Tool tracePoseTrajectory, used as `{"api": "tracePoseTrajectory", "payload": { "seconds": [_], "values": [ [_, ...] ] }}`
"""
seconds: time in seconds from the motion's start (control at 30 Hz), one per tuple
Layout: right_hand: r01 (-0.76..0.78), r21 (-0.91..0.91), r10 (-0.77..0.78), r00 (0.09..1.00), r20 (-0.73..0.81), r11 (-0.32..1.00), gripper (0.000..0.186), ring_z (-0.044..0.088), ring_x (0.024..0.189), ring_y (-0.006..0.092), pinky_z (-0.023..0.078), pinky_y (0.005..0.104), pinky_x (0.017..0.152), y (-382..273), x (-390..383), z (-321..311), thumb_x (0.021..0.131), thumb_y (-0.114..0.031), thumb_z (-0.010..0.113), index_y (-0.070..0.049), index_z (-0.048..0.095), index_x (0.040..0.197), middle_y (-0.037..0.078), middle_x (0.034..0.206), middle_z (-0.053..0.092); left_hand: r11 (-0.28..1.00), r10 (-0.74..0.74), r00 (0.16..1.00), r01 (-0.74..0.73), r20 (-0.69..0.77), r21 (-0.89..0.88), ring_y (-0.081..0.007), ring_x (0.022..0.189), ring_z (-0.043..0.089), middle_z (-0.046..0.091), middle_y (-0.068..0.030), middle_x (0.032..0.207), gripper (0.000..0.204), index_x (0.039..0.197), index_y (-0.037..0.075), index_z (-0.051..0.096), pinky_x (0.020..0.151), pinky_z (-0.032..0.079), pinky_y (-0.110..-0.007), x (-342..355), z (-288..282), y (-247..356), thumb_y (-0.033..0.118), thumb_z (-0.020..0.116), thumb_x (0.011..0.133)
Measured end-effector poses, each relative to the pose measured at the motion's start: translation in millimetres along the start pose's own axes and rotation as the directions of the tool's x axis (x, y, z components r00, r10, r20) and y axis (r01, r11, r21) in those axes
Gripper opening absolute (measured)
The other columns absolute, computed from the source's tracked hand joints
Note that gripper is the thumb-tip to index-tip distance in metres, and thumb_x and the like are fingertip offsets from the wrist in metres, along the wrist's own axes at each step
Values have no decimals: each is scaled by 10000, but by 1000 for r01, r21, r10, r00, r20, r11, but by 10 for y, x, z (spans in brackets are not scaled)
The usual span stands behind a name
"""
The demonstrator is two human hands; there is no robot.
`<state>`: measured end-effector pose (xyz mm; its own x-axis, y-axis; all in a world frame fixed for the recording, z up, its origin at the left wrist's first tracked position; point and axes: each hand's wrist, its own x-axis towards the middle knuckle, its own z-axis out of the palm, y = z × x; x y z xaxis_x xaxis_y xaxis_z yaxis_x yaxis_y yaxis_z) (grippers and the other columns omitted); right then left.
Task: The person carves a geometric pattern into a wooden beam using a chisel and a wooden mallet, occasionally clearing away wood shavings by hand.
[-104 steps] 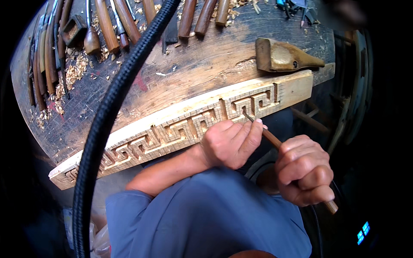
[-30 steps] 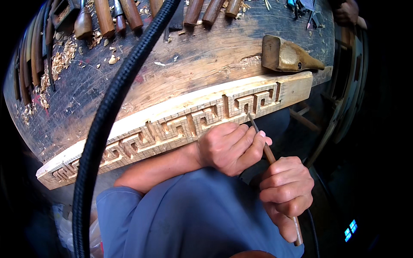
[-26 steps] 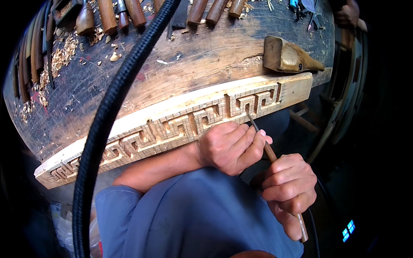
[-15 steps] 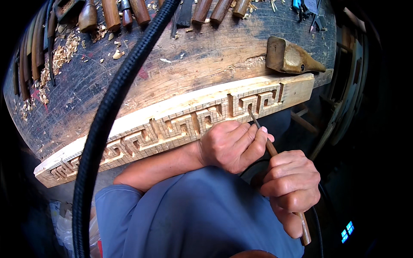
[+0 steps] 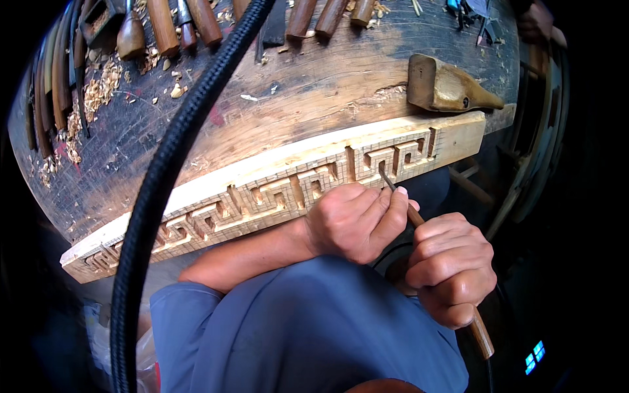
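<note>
A long pale board [image 5: 458, 141] lies along the bench's near edge, its front face carved with a stepped key pattern over a pencilled grid. My right hand [image 5: 452, 268] is wrapped round the wooden handle of a carving chisel [image 5: 483, 337], whose butt sticks out below the fist. Closer to the blade, my left hand [image 5: 357, 221] pinches the chisel's shank between thumb and fingers, knuckles against the board's lower edge. The thin metal tip sits in a carved recess towards the board's right end.
A wooden mallet [image 5: 452, 85] rests behind the board at right. Several wooden-handled tools [image 5: 164, 29] line the bench's far and left sides, with wood shavings [image 5: 98, 92] among them. A thick black braided cable [image 5: 164, 157] crosses the view. Someone's hand [image 5: 536, 23] shows at top right.
My right hand has moved slightly up and right, and the chisel handle has swung outward with it. The tip stays in the same recess; my left hand keeps its hold.
</note>
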<state>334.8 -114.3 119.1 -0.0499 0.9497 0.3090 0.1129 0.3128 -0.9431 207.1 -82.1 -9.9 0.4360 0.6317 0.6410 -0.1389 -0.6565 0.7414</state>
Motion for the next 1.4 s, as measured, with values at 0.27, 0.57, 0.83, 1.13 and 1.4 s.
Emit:
{"api": "tracePoseTrajectory", "payload": {
  "seconds": [0.27, 0.57, 0.83, 1.13, 1.4],
  "values": [
    [122, 55, -127, 986, 104, 991, 683, 463, 423, 179, 306, 307, 399, 60, 4, -60, 1176, -417, 664, -61, 440, 636, 162, 659, 633, 992, 84, 996, -88, -43, -90, -243, 751, 799, 780, -186, 878, 217, 1100, -126, 740, 614, 613, -332, -13, -20, -83, 51, 696, 983],
    [123, -1, -123, 988, -91, 992, 644, 461, 403, 152, 328, 296, 382, 54, 76, 23, 1198, -427, 603, -79, 458, 676, 116, 646, 626, 995, 65, 997, -67, -35, -78, -237, 755, 797, 785, -181, 914, 309, 1239, -115, 726, 611, 611, -330, -14, -2, -68, 51, 686, 981],
    [145, -269, -252, 870, -424, 952, 656, 412, 367, 73, 287, 241, 392, -256, -138, 85, 1231, -572, 410, -157, 395, 724, 3, 601, 562, 972, 194, 980, -188, 31, -141, -210, 740, 773, 816, -179, 1000, 343, 1309, -61, 732, 613, 567, -305, 12, -104, -76, 45, 770, 985],
    [196, -307, -338, 779, -527, 931, 668, 462, 375, 114, 323, 274, 360, -285, -470, -32, 1216, -576, 463, -90, 457, 758, 66, 588, 610, 983, 183, 969, -180, 164, -34, -193, 723, 776, 828, -146, 969, 379, 1273, -46, 758, 601, 545, -295, 68, -150, -23, 37, 889, 928],
    [358, -119, -374, 833, -408, 926, 707, 596, 447, 222, 445, 337, 432, -86, -454, 176, 1140, -569, 665, -27, 534, 705, 159, 692, 691, 982, 189, 949, -186, 253, -38, -161, 671, 725, 815, -128, 950, 466, 1364, -81, 755, 551, 495, -290, 210, -181, 47, 24, 843, 918]
  ]
}}
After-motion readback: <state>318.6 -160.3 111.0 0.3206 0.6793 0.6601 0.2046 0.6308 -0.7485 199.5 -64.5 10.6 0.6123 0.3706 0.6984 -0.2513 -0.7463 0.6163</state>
